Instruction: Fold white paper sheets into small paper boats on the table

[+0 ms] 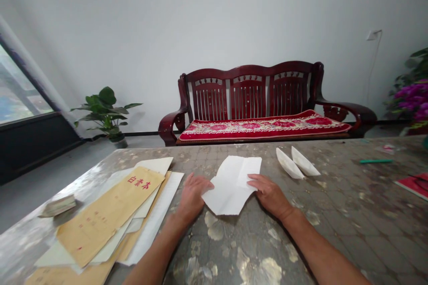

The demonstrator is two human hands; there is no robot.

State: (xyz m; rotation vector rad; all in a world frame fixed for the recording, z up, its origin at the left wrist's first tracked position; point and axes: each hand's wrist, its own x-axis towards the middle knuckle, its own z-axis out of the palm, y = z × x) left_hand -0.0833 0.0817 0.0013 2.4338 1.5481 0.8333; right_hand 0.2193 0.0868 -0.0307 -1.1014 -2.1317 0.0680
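Note:
A creased white sheet of paper (230, 187) with uneven, angled edges lies in the middle of the patterned table. At its left edge is my left hand (195, 193), its fingertips on the paper and its outline a little blurred. On the right side my right hand (269, 191) has its fingers over the sheet's edge, thumb side low. Both hands hold the paper between them. Two folded white paper boats (289, 163) sit side by side beyond my right hand, touching neither hand.
Brown-covered notebooks (110, 213) and loose papers are piled at the left, beside a small folded stack (59, 206). A green pen (376, 161) and a red book (414, 185) with glasses lie at the right. Behind the table (214, 249) stands a wooden bench (247, 98).

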